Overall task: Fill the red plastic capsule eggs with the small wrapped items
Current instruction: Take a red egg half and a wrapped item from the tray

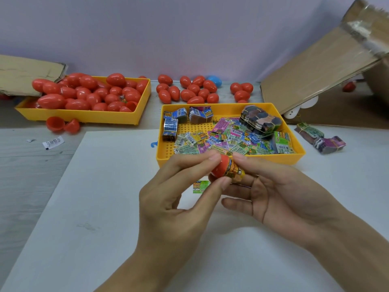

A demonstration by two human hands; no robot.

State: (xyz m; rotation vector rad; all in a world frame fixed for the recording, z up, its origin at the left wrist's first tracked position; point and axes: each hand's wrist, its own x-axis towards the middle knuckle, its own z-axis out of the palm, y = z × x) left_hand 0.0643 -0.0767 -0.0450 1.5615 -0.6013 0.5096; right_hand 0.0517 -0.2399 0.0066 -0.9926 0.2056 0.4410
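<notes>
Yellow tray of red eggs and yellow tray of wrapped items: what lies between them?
In the head view, only bare table shows between the egg tray and the item tray; loose red eggs sit farther back.

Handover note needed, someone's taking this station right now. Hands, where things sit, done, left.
Left hand: pinches a red egg half.
Right hand: pinches a rolled wrapped item at that half's opening, partly in.
Supply: loose wrapped items in the near yellow tray; one more on the white board under the hands.
Eggs: a heap in the far-left yellow tray, closed ones loose on the table behind, one open egg in front of the left tray.
Done: cannot tell which closed eggs are filled.
Left: seat this item, cap the half, carry on.
</notes>
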